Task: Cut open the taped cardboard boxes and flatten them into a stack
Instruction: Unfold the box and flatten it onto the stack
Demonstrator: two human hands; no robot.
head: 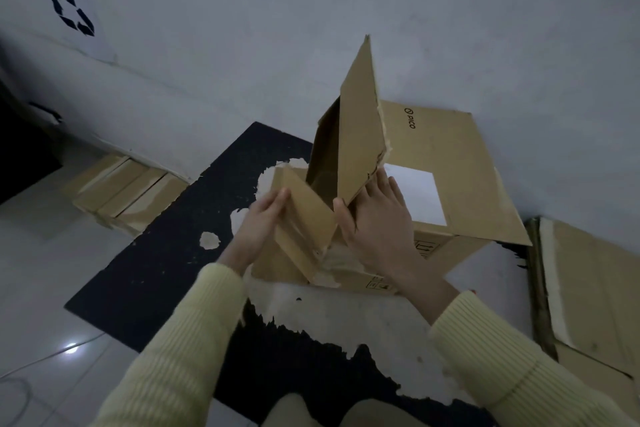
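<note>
Upper left of frame: recycling symbol on the wall. Below it, mid-left, a flat cardboard pile lies at the wall's foot. Black mat fills the centre. Left hand grips the low flap of the torn small box, fingers together, curled over its edge. Box is centre frame, one panel standing tall. Right hand pinches that panel's bottom edge, thumb in front, fingers spread behind. Just behind, right of centre: big box w/ white label. Far right edge: flattened sheets on the floor.
</note>
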